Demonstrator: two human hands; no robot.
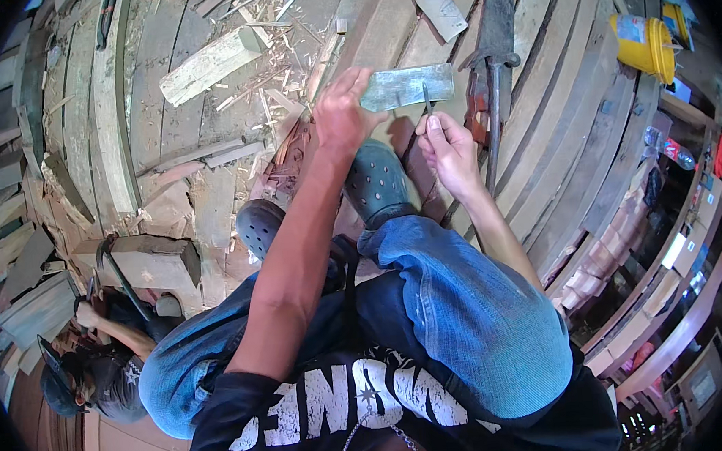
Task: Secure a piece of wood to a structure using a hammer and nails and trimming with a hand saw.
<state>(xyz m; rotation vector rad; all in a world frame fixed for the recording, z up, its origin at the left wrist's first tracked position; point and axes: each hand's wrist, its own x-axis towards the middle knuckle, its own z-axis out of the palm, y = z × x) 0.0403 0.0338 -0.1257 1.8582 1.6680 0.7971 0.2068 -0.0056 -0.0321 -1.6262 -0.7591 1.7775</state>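
Note:
My left hand (342, 112) is closed on the left end of a flat, greenish-grey rectangular block (393, 90) with a smooth, shiny top, which looks like a whetstone. My right hand (450, 149) pinches a thin dark blade-like tool (427, 95) at the block's near edge. Its narrow tip lies over the right part of the block's top; the fingers cover its other end. Just below the block is my perforated clog (376, 178), and the other clog (261, 226) rests on the planks further left.
Wood shavings and a pale squared timber (211, 65) lie on the left. A small grey slab (441, 11) sits beyond the block. Right of my hand are a dark metal tool (494, 28) and a rod. A yellow bucket (645, 46) stands far right. Another person (121, 350) works at lower left.

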